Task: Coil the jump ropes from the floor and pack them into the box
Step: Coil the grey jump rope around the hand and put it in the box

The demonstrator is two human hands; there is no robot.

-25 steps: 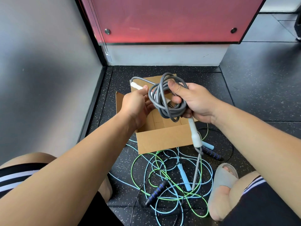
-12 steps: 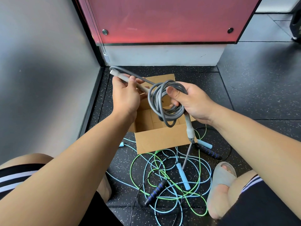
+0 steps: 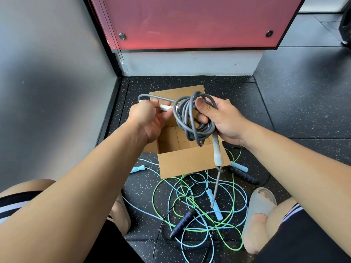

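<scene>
Head view: both hands held a grey jump rope [image 3: 191, 120] above the open cardboard box [image 3: 190, 165].

The right hand [image 3: 226, 120] gripped the coiled loops, fingers curled through them and thumb on top. One white handle [image 3: 217, 149] hung below that hand, long axis nearly upright, cord end pointing down past the box's near wall, with a grey tail dangling toward the floor [image 3: 284, 111]. The left hand [image 3: 150, 118] pinched the other white handle [image 3: 164, 107], which lay almost level, pointing left toward the grey wall. The box sat near the floor's far left corner. Before its near wall lay a green rope [image 3: 153, 196], a light blue handle [image 3: 218, 215] and a black handle [image 3: 182, 222] banded in blue, all tangled.
</scene>
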